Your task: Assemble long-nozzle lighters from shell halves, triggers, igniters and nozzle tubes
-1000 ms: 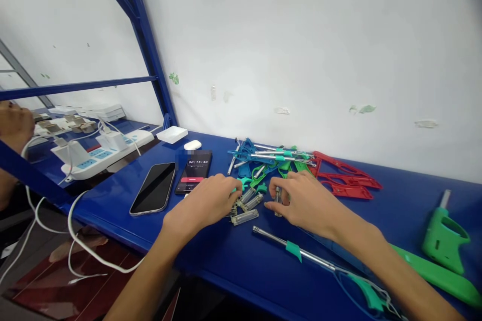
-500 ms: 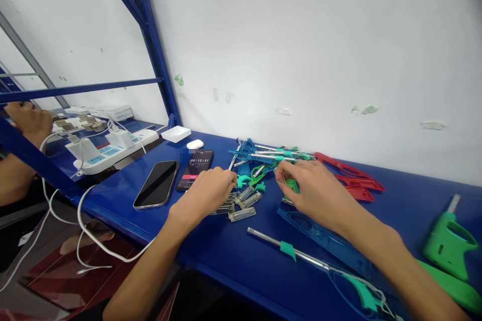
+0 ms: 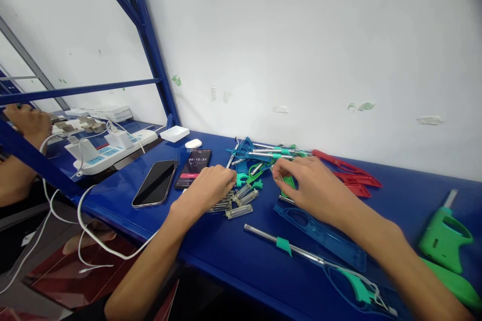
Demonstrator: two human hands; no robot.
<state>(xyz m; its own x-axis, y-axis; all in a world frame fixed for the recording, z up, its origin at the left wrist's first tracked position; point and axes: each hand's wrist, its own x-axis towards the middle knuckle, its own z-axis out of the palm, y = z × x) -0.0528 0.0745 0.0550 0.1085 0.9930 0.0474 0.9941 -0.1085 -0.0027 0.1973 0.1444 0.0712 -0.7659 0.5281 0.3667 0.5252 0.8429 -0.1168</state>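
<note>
One long silver tube (image 3: 267, 235) lies nearest on the blue tabletop (image 3: 241, 266). Behind it is a flat blue handle piece (image 3: 324, 238). The left hand (image 3: 211, 188) bends over small clear tanks (image 3: 240, 211), and the right hand (image 3: 311, 184) is curled near a green piece (image 3: 288, 188). I cannot tell if either hand's fingers hold anything. Farther back are red pieces (image 3: 359, 179).
</note>
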